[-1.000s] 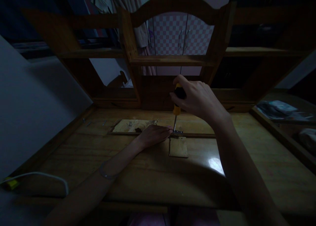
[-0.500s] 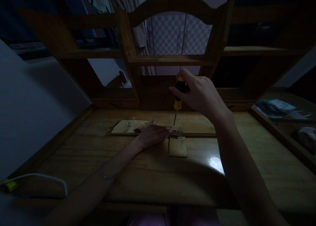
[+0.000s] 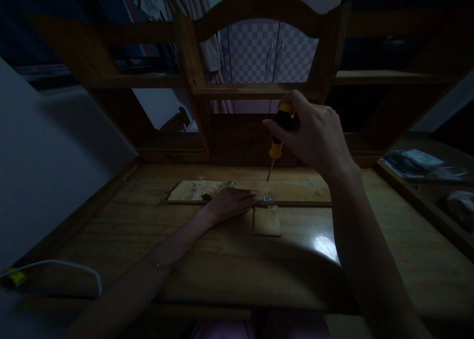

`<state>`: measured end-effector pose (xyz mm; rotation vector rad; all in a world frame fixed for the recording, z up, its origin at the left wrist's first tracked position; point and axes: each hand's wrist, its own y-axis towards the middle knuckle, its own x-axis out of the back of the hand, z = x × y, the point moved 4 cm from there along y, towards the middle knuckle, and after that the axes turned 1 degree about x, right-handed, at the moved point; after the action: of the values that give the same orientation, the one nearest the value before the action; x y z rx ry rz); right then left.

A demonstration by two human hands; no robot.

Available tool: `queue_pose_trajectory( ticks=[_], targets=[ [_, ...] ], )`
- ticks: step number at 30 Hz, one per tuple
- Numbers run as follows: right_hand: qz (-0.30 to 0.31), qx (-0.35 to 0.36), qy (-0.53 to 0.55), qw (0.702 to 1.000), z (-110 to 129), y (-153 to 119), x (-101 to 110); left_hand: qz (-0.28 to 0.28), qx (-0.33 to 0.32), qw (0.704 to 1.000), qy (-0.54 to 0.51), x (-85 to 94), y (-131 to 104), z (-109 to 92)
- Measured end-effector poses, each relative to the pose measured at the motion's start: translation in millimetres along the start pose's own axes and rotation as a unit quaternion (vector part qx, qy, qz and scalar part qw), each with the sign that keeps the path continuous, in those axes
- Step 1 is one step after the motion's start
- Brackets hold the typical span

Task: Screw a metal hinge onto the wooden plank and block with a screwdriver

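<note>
My right hand [image 3: 314, 131] grips a yellow-and-black screwdriver [image 3: 276, 147] by its handle. The shaft points down, its tip in the air above a long wooden board [image 3: 299, 191] that lies on the desk. Laid flat across that board, my left hand [image 3: 234, 202] has its fingers stretched out, the tips at a small metal hinge [image 3: 266, 199]. Part of the hinge is hidden under those fingertips. Just in front of it, a small square wooden piece [image 3: 266, 221] lies against the board's near edge. The board's left end is rough and torn.
Several small metal pieces [image 3: 154, 186] lie at the desk's back left. A wooden shelf unit [image 3: 255, 91] rises along the back. A white cable [image 3: 70, 263] and a yellow object [image 3: 15, 278] are at the front left. Plastic bags [image 3: 422, 158] sit on the right side.
My right hand has moved up and to the right with the screwdriver, taking its tip farther from the hinge. My left hand has stayed nearly still, with slightly more of the hinge showing.
</note>
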<state>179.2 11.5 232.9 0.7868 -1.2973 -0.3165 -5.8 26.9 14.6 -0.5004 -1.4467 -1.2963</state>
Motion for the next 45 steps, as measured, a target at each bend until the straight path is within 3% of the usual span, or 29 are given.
queue_pose_trajectory(
  ticks=[8,15,27,36,45],
  targets=[
    [-0.061,-0.004,0.014,0.998,-14.1,-1.0,11.6,0.018,0.006,1.0,0.001,-1.0,0.4,0.1],
    [-0.101,-0.008,-0.038,0.994,-22.8,-1.4,20.7,-0.014,0.005,1.0,-0.017,0.1,2.0,0.2],
    [-0.113,-0.018,-0.041,0.993,-26.9,-1.3,25.1,0.012,0.026,0.996,-0.086,7.8,8.2,-3.3],
    [-0.116,-0.023,-0.056,0.991,-28.8,-1.3,25.3,-0.021,0.019,0.988,-0.151,21.9,9.2,-8.9],
    [-0.114,-0.022,-0.052,0.992,-30.5,0.2,26.0,0.03,-0.014,0.98,-0.196,20.6,12.2,-21.8]
  ],
)
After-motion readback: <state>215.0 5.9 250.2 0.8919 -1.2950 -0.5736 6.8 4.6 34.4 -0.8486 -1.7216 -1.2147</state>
